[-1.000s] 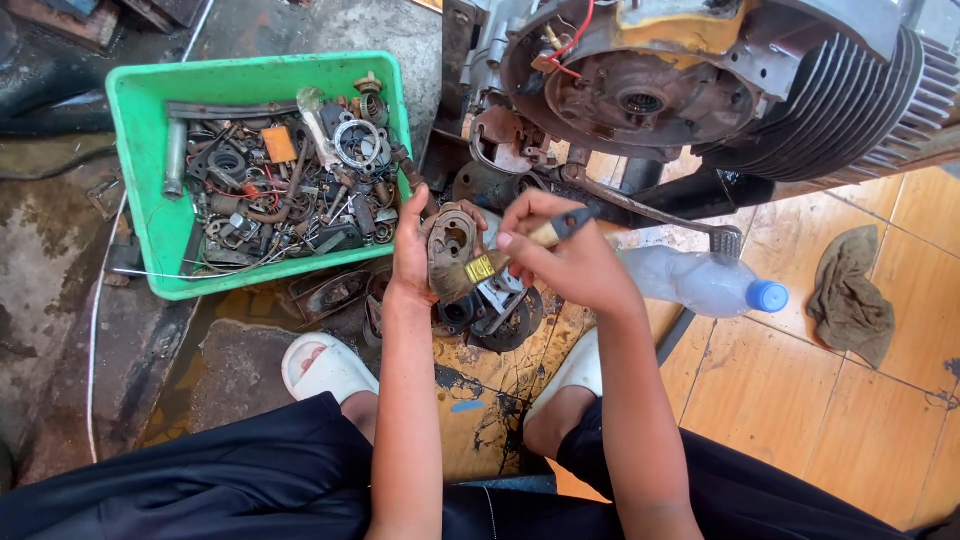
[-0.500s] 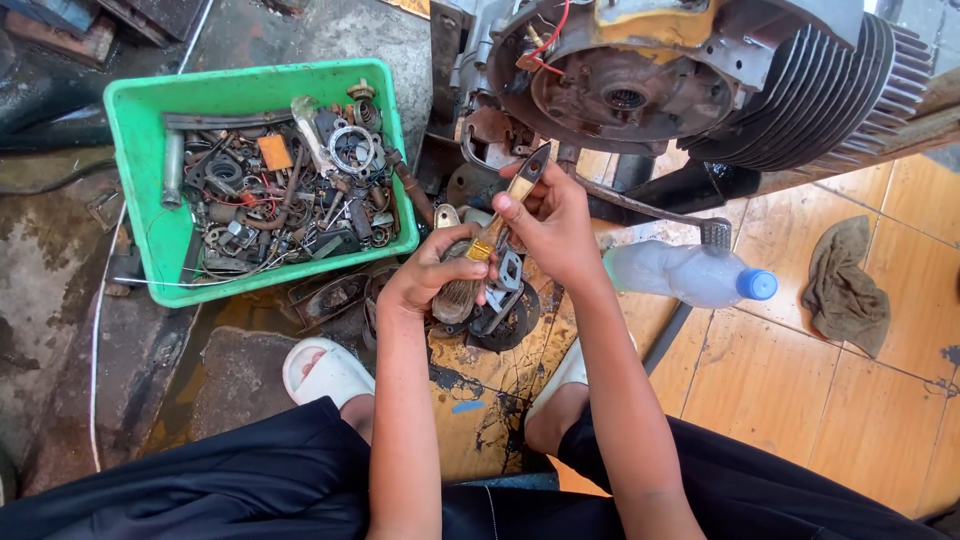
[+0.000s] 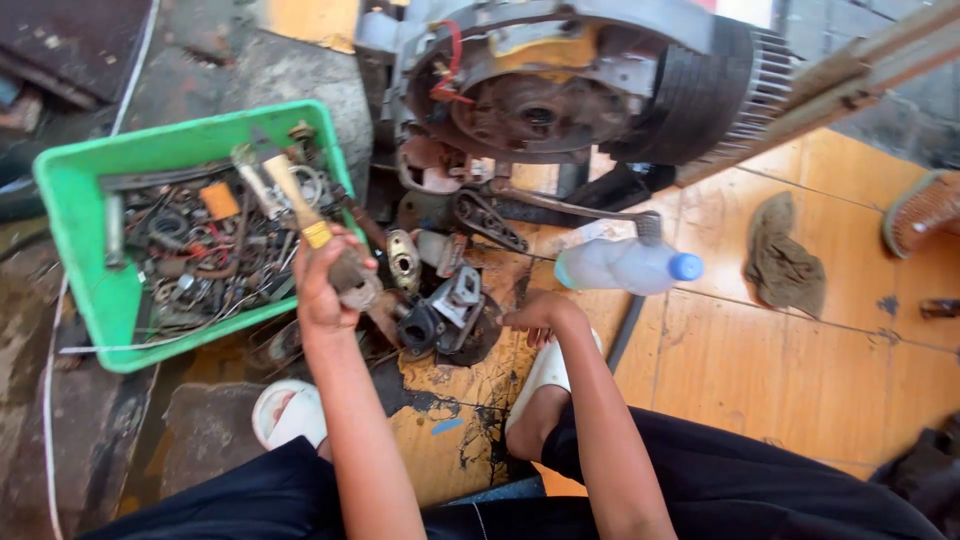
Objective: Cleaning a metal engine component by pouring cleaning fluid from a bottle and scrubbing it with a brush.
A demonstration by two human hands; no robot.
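Since earlier frame, hands separated. Left hand [image 3: 325,285] closed around wooden-handled brush [image 3: 300,205] plus small round metal part [image 3: 355,288], lifted just beside green plastic tray [image 3: 75,215], likely for cleaning. Right hand [image 3: 540,315] lowered, fingers curled, empty, beside dark engine parts [image 3: 445,315] right of tray.

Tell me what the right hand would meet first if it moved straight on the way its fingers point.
The right hand points left along the floor, so it would probably first meet the greasy metal part beside it, though depth is unclear.
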